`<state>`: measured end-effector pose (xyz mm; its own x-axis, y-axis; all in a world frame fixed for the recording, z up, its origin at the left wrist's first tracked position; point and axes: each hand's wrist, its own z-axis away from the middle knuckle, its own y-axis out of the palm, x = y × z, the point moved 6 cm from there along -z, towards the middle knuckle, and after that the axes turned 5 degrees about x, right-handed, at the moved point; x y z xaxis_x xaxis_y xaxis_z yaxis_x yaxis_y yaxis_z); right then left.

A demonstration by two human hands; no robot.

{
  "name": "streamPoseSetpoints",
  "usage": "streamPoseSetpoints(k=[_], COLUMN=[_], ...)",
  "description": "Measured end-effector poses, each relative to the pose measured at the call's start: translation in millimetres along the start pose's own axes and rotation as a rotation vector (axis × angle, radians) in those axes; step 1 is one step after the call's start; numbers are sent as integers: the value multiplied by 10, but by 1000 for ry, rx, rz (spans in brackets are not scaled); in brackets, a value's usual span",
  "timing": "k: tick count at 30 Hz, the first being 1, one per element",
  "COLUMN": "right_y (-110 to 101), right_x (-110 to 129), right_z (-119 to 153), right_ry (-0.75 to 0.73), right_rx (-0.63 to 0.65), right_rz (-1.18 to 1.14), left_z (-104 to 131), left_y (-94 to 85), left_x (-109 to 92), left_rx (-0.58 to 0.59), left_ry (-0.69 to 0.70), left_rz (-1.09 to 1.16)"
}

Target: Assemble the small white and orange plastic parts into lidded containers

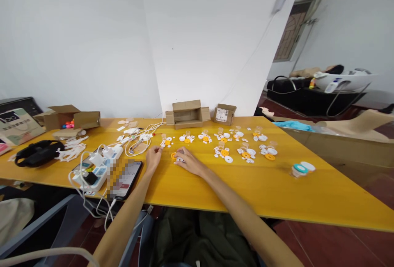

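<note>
My left hand [154, 158] is closed in a pinch, its fingertips next to small white pieces [163, 144] with dark marks. Whether one of them is between the fingers I cannot make out. To its right my right hand [188, 162] is curled palm-down over the table, fingers bent together. An orange ring [173, 156] shows at its fingertips, and a white round piece lies partly hidden under the fingers. Just beyond the left hand lie a clear cup and another orange ring [168, 142].
Several clusters of orange rings [224, 152], white discs [228, 159] and clear cups spread to the right. A teal-lidded jar [299, 170] stands farther right. Cardboard boxes [187, 116] line the wall. A phone [131, 180], power strip [100, 172] and black headset [38, 153] are left.
</note>
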<state>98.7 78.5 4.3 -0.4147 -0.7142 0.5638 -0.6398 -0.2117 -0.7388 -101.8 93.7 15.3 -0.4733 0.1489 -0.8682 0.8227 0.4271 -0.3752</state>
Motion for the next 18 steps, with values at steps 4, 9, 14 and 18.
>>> streamPoseSetpoints(k=[4, 9, 14, 18], right_y=[14, 16, -6, -27], right_x=[-38, -41, -11, -25], right_z=[6, 8, 13, 33], right_ry=[19, 11, -8, 8], right_rx=[-26, -33, -23, -23], right_rz=[-4, -17, -38, -53], left_z=[49, 86, 147, 209], left_y=[56, 206, 500, 691], left_x=[-63, -147, -278, -361], left_rx=[53, 140, 272, 323], left_ry=[53, 66, 104, 108], left_rz=[100, 175, 232, 273])
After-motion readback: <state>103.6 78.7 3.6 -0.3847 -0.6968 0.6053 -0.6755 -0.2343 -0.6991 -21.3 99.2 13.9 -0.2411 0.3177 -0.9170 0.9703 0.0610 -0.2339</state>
